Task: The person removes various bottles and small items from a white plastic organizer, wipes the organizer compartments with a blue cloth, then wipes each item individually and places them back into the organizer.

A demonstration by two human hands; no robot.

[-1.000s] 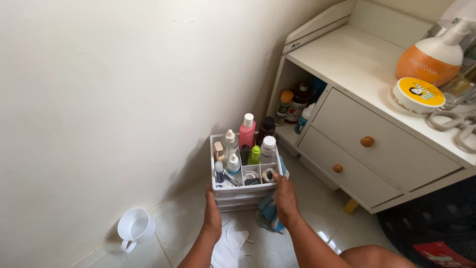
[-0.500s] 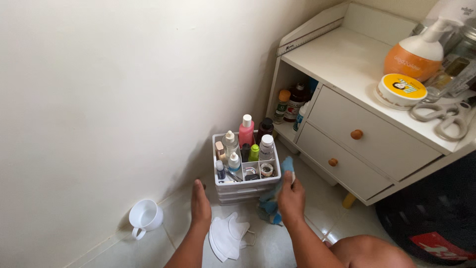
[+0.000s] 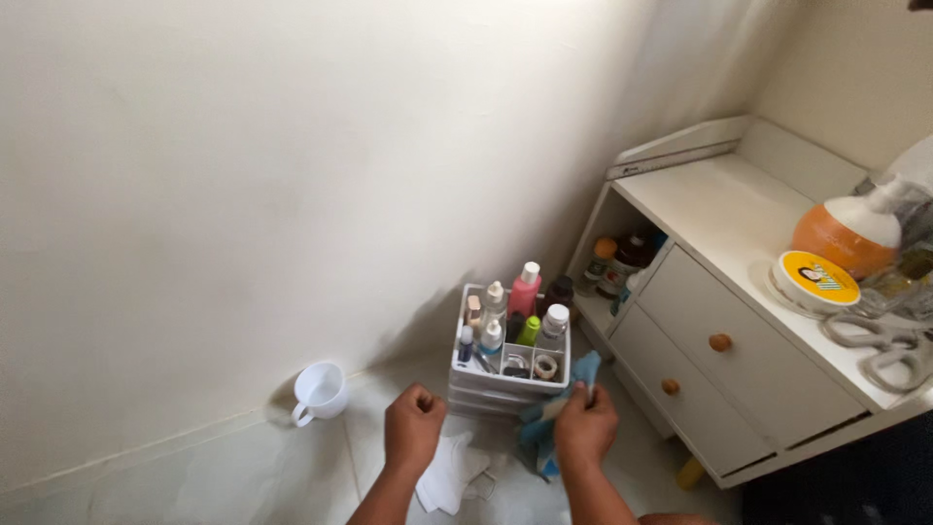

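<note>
Pale floor tiles meet a cream wall where our white organiser (image 3: 507,374) stands, packed with small bottles, beside a white drawer cabinet (image 3: 748,360). Our right hand (image 3: 585,428) grips a blue cloth (image 3: 573,384) just in front of the organiser's right corner. Our left hand (image 3: 413,431) is clenched, holding nothing, above a white face mask (image 3: 445,476). Leftward sits a white cup (image 3: 319,392).

Soft daylight from right — mild blur, leftward shadows.
</note>
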